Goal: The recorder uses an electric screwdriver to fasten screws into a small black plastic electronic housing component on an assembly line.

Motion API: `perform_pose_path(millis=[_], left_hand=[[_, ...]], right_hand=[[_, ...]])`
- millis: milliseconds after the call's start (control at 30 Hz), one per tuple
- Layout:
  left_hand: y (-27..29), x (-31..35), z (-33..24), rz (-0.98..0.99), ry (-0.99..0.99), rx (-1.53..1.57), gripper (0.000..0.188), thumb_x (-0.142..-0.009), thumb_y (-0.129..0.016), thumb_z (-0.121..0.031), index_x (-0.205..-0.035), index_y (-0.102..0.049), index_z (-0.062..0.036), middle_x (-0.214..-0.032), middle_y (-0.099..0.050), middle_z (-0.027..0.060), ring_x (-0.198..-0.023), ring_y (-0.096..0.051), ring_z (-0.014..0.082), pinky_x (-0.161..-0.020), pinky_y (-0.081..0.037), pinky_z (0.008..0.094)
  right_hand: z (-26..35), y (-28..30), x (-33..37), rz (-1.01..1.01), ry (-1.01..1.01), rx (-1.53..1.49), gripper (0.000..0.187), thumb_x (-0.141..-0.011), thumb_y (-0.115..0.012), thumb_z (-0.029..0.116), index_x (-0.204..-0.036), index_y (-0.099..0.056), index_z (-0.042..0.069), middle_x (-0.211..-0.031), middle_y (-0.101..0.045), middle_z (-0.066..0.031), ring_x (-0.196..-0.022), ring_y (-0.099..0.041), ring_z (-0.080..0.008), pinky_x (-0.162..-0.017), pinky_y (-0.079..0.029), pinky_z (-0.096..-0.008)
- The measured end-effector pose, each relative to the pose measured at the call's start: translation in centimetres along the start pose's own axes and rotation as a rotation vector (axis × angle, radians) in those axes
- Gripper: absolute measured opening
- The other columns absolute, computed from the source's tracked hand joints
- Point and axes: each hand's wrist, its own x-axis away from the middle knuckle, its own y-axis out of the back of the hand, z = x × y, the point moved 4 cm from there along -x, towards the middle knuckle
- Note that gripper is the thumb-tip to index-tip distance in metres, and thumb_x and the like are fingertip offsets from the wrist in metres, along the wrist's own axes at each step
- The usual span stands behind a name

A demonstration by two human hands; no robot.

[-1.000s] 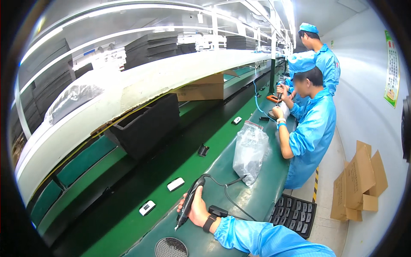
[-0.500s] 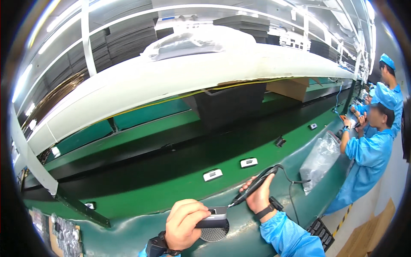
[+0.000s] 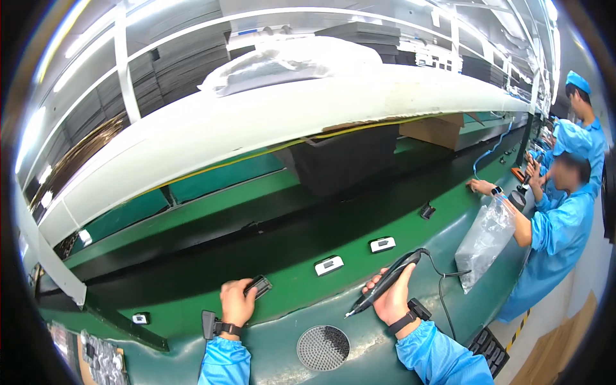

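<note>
My left hand [image 3: 237, 303] is reached out over the green conveyor strip, its fingers closed on a small dark rectangular device [image 3: 259, 287]. A black corded electric screwdriver [image 3: 389, 282] lies across the palm of my right hand [image 3: 393, 301], gripped with its thin tip pointing down and left. That tip is in the air, apart from the device. Between my forearms a round dimpled grey pad [image 3: 323, 348] rests on the green work surface. Two white-framed devices [image 3: 329, 265] [image 3: 382, 244] sit on the strip beyond my hands.
Farther right on the strip lies a small black part [image 3: 428, 210]. A clear plastic bag [image 3: 484, 247] stands on the surface beside a co-worker [image 3: 561, 212] in blue. Another white device [image 3: 140, 318] is near the left post, above bagged parts [image 3: 102, 359]. A black bin [image 3: 346, 160] stands behind.
My left hand has carried the device away from the screwdriver tip, leftward and outward over the strip, uncovering the round pad. A co-worker's hand has reached onto the strip at right.
</note>
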Motion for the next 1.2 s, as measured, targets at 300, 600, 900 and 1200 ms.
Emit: perform_pose_path(millis=[300, 600, 900, 1200], left_hand=[[-4.0, -0.9, -8.4, 0.096, 0.053, 0.498, 0.054, -0.088, -0.077, -0.016, -0.135, -0.061, 0.0053, -0.086, -0.076, 0.014, -0.076, -0.074, 0.0252, -0.073, -0.059, 0.0383], [-16.1, -6.9, -14.4, 0.213, 0.111, 0.333, 0.069, -0.082, -0.083, -0.024, -0.136, -0.059, 0.0126, -0.101, -0.077, 0.0241, -0.095, -0.076, 0.0331, -0.087, -0.058, 0.0404], [-1.2, -0.5, -17.2, -0.064, -0.26, 0.314, 0.057, -0.081, -0.068, 0.003, -0.137, -0.06, -0.0004, -0.112, -0.068, 0.0194, -0.095, -0.067, 0.0347, -0.087, -0.053, 0.0445], [5.2, 17.5, -15.0, 0.191, -0.542, -0.02, 0.03, -0.086, -0.077, -0.014, -0.115, -0.074, -0.0077, -0.08, -0.068, 0.0101, -0.076, -0.063, 0.0323, -0.072, -0.049, 0.043]], right_hand=[[-0.3, 1.2, -0.9, 0.013, -0.013, -0.009, 0.077, -0.098, -0.034, 0.082, -0.106, -0.051, 0.007, -0.076, -0.057, -0.0116, -0.07, -0.062, -0.0287, -0.071, -0.058, -0.0494], [-0.4, 1.1, -1.4, 0.023, -0.023, -0.033, 0.081, -0.095, -0.037, 0.085, -0.109, -0.051, 0.007, -0.082, -0.06, -0.0136, -0.076, -0.063, -0.0308, -0.075, -0.056, -0.0501], [0.3, 1.3, -1.0, 0.009, -0.032, 0.006, 0.08, -0.096, -0.036, 0.084, -0.11, -0.05, 0.007, -0.084, -0.06, -0.013, -0.076, -0.064, -0.0297, -0.076, -0.057, -0.0499], [0.3, 1.5, -1.5, 0.038, -0.001, 0.035, 0.079, -0.095, -0.036, 0.085, -0.108, -0.052, 0.008, -0.084, -0.057, -0.0117, -0.077, -0.062, -0.0298, -0.076, -0.056, -0.0506]])
